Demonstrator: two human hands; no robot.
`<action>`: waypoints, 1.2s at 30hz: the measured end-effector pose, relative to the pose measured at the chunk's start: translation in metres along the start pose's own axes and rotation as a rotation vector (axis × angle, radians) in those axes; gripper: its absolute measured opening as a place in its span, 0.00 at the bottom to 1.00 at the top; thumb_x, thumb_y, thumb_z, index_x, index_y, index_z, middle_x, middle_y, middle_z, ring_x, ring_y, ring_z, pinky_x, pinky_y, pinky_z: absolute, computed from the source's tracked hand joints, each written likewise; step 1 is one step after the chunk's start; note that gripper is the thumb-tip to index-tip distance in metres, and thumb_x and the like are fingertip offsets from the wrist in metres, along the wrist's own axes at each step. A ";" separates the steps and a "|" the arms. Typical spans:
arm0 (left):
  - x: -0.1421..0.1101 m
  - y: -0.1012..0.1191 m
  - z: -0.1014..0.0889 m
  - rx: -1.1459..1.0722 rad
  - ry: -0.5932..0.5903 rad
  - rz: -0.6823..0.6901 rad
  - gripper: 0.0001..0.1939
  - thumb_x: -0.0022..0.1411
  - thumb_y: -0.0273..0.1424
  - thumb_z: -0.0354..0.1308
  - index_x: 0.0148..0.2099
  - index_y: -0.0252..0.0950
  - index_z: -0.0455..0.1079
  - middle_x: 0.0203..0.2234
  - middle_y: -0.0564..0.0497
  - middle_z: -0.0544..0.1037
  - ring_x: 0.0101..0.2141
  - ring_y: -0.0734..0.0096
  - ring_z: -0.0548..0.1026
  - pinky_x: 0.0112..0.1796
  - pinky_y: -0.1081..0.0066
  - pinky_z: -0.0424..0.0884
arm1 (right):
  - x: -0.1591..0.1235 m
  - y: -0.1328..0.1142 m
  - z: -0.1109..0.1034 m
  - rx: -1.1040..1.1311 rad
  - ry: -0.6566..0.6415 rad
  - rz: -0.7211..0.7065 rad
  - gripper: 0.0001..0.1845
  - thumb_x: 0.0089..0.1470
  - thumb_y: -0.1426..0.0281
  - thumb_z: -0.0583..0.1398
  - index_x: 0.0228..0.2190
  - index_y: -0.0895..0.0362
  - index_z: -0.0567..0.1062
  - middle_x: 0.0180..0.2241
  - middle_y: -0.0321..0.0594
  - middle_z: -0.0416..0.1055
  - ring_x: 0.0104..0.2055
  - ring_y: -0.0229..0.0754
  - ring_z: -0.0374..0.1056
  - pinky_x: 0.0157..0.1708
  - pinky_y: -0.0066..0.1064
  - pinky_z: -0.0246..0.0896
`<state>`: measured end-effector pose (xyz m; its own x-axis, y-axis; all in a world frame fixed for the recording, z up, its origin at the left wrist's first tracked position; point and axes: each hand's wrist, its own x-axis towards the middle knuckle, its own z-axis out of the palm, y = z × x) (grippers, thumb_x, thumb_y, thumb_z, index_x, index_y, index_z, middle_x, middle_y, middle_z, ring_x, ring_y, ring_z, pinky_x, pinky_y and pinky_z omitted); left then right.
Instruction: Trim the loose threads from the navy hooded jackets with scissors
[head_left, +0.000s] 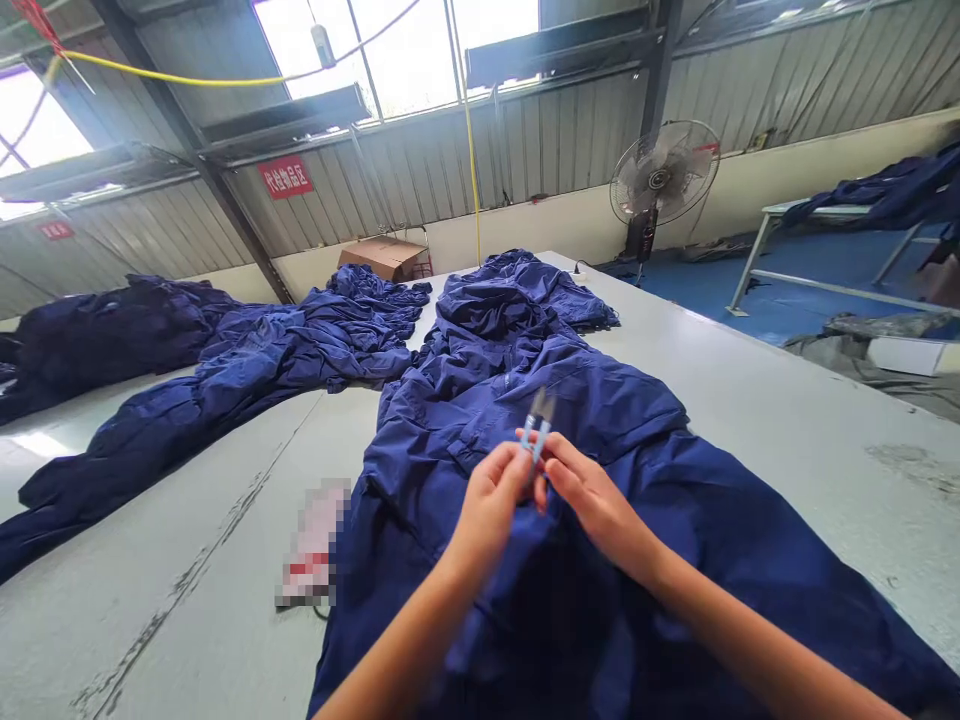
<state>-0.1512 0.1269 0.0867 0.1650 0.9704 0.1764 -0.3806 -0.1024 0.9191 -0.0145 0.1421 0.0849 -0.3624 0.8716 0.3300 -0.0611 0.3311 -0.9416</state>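
Note:
Pale-blue-handled thread snips (538,428) point up and away from me between my two hands, their blades blurred. My left hand (496,482) is closed at the handles, its thumb against them. From the other side my right hand (589,492) meets the same handles with bent fingers; some fingertips are hidden where the hands overlap. Beneath both hands a dark blue garment (600,400) lies spread on the table, wrinkled, with a hood-like bunch at its far end.
A pale worktable (750,400) carries more blue garments (292,345) heaped at left and a blurred-out pinkish item (315,545). Behind stand a cardboard box (381,257) and a fan (660,180). A metal-legged bench (757,250) at right holds more dark cloth.

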 end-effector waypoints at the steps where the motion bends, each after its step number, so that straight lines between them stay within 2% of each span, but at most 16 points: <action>1: -0.010 -0.005 0.003 0.030 -0.034 -0.041 0.17 0.63 0.44 0.59 0.34 0.33 0.71 0.19 0.55 0.70 0.22 0.77 0.68 0.27 0.76 0.67 | -0.004 -0.003 0.007 0.050 -0.023 0.091 0.32 0.59 0.46 0.55 0.53 0.56 0.72 0.25 0.35 0.71 0.24 0.38 0.68 0.28 0.31 0.69; 3: -0.024 -0.011 0.001 0.101 -0.075 -0.105 0.20 0.62 0.47 0.60 0.35 0.32 0.71 0.20 0.54 0.72 0.22 0.75 0.70 0.27 0.74 0.69 | -0.012 -0.001 0.016 0.114 -0.040 0.225 0.30 0.59 0.46 0.55 0.49 0.57 0.73 0.21 0.31 0.67 0.17 0.34 0.61 0.19 0.28 0.63; 4: -0.028 -0.014 -0.002 0.148 -0.081 -0.120 0.20 0.61 0.47 0.60 0.35 0.32 0.72 0.22 0.52 0.73 0.23 0.75 0.71 0.27 0.74 0.70 | -0.016 0.002 0.018 0.129 -0.027 0.237 0.29 0.60 0.47 0.55 0.47 0.58 0.74 0.23 0.33 0.68 0.17 0.34 0.61 0.18 0.27 0.62; 6: -0.032 -0.016 -0.014 0.235 -0.027 -0.123 0.19 0.58 0.46 0.63 0.36 0.32 0.72 0.24 0.52 0.74 0.23 0.75 0.72 0.26 0.74 0.71 | -0.020 0.010 0.019 0.088 0.060 0.162 0.26 0.62 0.48 0.53 0.40 0.57 0.76 0.29 0.39 0.74 0.24 0.38 0.69 0.24 0.30 0.67; 8: -0.031 -0.019 -0.030 0.245 0.149 -0.133 0.18 0.57 0.45 0.63 0.38 0.35 0.70 0.24 0.55 0.72 0.19 0.78 0.69 0.19 0.77 0.67 | -0.022 0.018 0.014 -0.050 0.192 0.018 0.24 0.65 0.52 0.51 0.37 0.56 0.77 0.36 0.43 0.77 0.37 0.43 0.74 0.39 0.33 0.71; 10: -0.028 -0.024 -0.045 0.186 0.379 -0.156 0.18 0.56 0.45 0.62 0.41 0.37 0.65 0.25 0.57 0.70 0.16 0.81 0.65 0.12 0.80 0.58 | -0.020 0.027 0.008 -0.244 0.263 -0.134 0.20 0.67 0.57 0.50 0.39 0.54 0.77 0.42 0.43 0.77 0.48 0.45 0.72 0.51 0.37 0.66; 12: -0.024 -0.030 -0.057 0.143 0.527 -0.194 0.21 0.55 0.44 0.63 0.45 0.38 0.63 0.32 0.53 0.72 0.16 0.81 0.68 0.10 0.81 0.54 | -0.018 0.037 0.002 -0.409 0.259 -0.230 0.17 0.68 0.60 0.50 0.42 0.52 0.76 0.46 0.42 0.77 0.53 0.46 0.70 0.57 0.40 0.61; 14: -0.020 -0.036 -0.065 0.140 0.570 -0.220 0.26 0.54 0.42 0.64 0.51 0.38 0.61 0.41 0.47 0.73 0.19 0.79 0.72 0.10 0.80 0.55 | -0.017 0.049 -0.002 -0.495 0.211 -0.241 0.15 0.68 0.62 0.50 0.44 0.52 0.75 0.48 0.42 0.77 0.55 0.46 0.69 0.57 0.41 0.61; 16: -0.017 -0.042 -0.069 0.136 0.573 -0.231 0.30 0.54 0.42 0.65 0.54 0.38 0.59 0.45 0.44 0.72 0.19 0.79 0.72 0.09 0.80 0.54 | -0.017 0.060 -0.004 -0.524 0.158 -0.204 0.16 0.68 0.62 0.49 0.45 0.53 0.74 0.47 0.42 0.77 0.52 0.45 0.72 0.54 0.40 0.65; 18: -0.015 -0.045 -0.072 0.113 0.554 -0.232 0.30 0.52 0.44 0.66 0.52 0.38 0.60 0.43 0.47 0.72 0.16 0.83 0.68 0.09 0.81 0.51 | -0.018 0.068 -0.004 -0.533 0.124 -0.178 0.17 0.68 0.61 0.49 0.43 0.53 0.74 0.45 0.42 0.78 0.49 0.45 0.73 0.52 0.39 0.67; 21: -0.014 -0.045 -0.077 0.072 0.486 -0.261 0.27 0.48 0.49 0.67 0.41 0.37 0.63 0.31 0.56 0.70 0.13 0.89 0.58 0.09 0.84 0.45 | -0.021 0.072 -0.003 -0.545 0.129 -0.164 0.18 0.69 0.61 0.48 0.41 0.52 0.75 0.43 0.42 0.78 0.48 0.45 0.73 0.51 0.38 0.67; 23: -0.013 -0.044 -0.080 0.056 0.441 -0.292 0.27 0.46 0.51 0.68 0.33 0.36 0.62 0.23 0.60 0.66 0.12 0.90 0.53 0.10 0.84 0.43 | -0.022 0.071 -0.003 -0.551 0.140 -0.169 0.18 0.69 0.61 0.47 0.40 0.52 0.75 0.42 0.41 0.78 0.48 0.45 0.73 0.51 0.38 0.66; 25: -0.013 -0.043 -0.083 0.039 0.405 -0.319 0.28 0.45 0.52 0.69 0.30 0.37 0.60 0.19 0.62 0.63 0.12 0.90 0.51 0.11 0.84 0.42 | -0.022 0.070 -0.003 -0.557 0.144 -0.183 0.18 0.69 0.61 0.47 0.39 0.52 0.75 0.42 0.41 0.78 0.47 0.45 0.73 0.50 0.37 0.66; 31: -0.014 -0.045 -0.083 -0.017 0.354 -0.321 0.30 0.40 0.48 0.73 0.29 0.40 0.55 0.12 0.67 0.55 0.11 0.88 0.48 0.12 0.84 0.39 | -0.022 0.073 -0.003 -0.581 0.134 -0.200 0.17 0.69 0.61 0.47 0.38 0.52 0.74 0.40 0.40 0.77 0.45 0.44 0.72 0.48 0.36 0.65; 36: -0.014 -0.047 -0.084 -0.048 0.347 -0.304 0.28 0.42 0.48 0.71 0.29 0.39 0.56 0.13 0.66 0.59 0.12 0.88 0.50 0.12 0.84 0.42 | -0.020 0.075 -0.002 -0.598 0.121 -0.198 0.18 0.69 0.61 0.47 0.37 0.52 0.73 0.40 0.40 0.77 0.45 0.44 0.72 0.48 0.35 0.64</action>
<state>-0.2121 0.1361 0.0119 -0.0358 0.9714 -0.2347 -0.4048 0.2007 0.8921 -0.0096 0.1505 0.0079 -0.2882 0.7962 0.5320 0.4253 0.6042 -0.6739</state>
